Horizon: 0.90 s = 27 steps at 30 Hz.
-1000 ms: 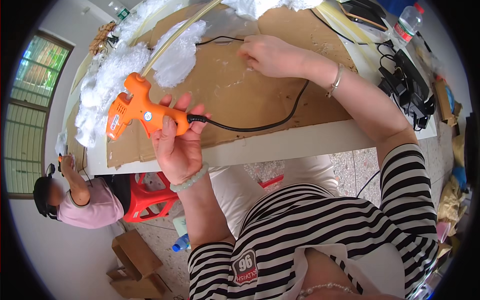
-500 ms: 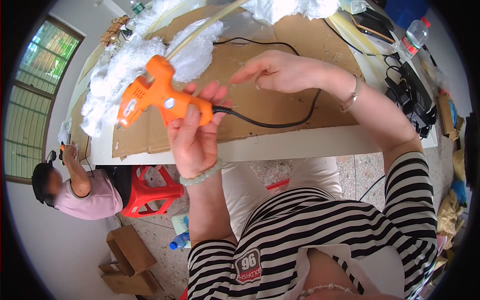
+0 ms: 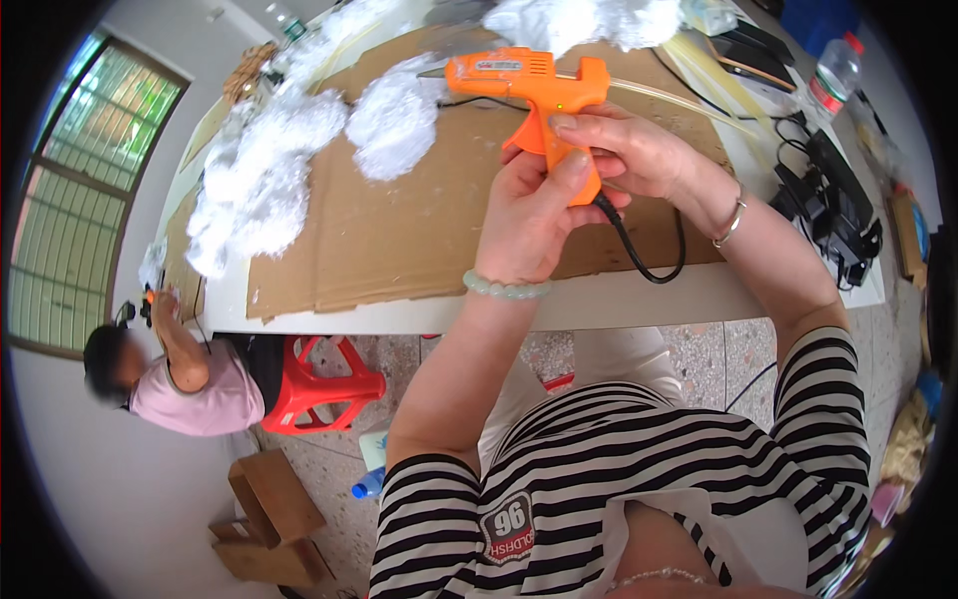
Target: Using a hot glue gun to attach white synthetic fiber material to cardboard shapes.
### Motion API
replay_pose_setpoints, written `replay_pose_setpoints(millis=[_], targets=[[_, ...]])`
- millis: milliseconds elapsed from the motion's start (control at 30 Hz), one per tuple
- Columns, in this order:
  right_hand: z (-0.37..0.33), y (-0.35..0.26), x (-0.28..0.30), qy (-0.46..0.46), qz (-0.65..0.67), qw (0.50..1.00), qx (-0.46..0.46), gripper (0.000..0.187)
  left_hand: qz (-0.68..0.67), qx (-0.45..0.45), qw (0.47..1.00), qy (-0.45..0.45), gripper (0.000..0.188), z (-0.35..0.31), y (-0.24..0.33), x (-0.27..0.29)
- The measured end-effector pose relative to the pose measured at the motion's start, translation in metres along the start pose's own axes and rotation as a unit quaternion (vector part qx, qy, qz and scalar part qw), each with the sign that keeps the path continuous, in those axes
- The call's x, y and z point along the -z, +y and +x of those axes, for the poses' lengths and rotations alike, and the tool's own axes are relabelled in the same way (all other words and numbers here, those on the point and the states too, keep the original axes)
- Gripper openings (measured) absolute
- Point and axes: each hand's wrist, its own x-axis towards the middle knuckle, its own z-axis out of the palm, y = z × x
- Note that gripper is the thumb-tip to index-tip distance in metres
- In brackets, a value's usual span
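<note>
An orange hot glue gun (image 3: 534, 80) is up over the table, its nozzle towards the left. My left hand (image 3: 519, 215) is closed around the lower part of its handle, below the trigger. Fingers of my right hand (image 3: 639, 150) grip the upper handle from the right side, with the thumb near a small green light. A long pale glue stick (image 3: 654, 92) sticks out of the gun's back end. From the handle's bottom a black cord (image 3: 631, 245) loops to the right. Beyond the nozzle, a clump of white fluffy fibre (image 3: 394, 120) lies on a cardboard sheet (image 3: 399, 235).
More white fibre (image 3: 264, 180) is heaped at the left, and some at the far edge. A clear bottle with a red cap (image 3: 836, 75) and black power adapters (image 3: 833, 190) stand on the right. At the left, another person (image 3: 200, 389) sits on a red stool (image 3: 324, 384).
The glue gun has moved right and turned, so its nozzle now points left instead of down-left. My right hand, apart from it before, has taken hold of the handle with my left.
</note>
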Motion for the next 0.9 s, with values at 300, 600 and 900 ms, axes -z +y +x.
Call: replay_pose_setpoints(millis=[300,600,900], targets=[[-0.003,0.005,0.02,0.08,0.046,0.992,0.08,0.032,0.333,-0.204,0.896,0.209,0.016,-0.004,-0.002,0.022],[0.005,0.023,0.003,0.012,-0.028,0.995,0.095,0.024,0.586,-0.331,0.731,0.115,0.01,-0.004,0.008,0.004],[-0.007,0.017,0.002,-0.01,-0.041,0.998,0.036,0.03,0.451,-0.348,0.8,0.189,0.022,-0.04,0.023,-0.019]])
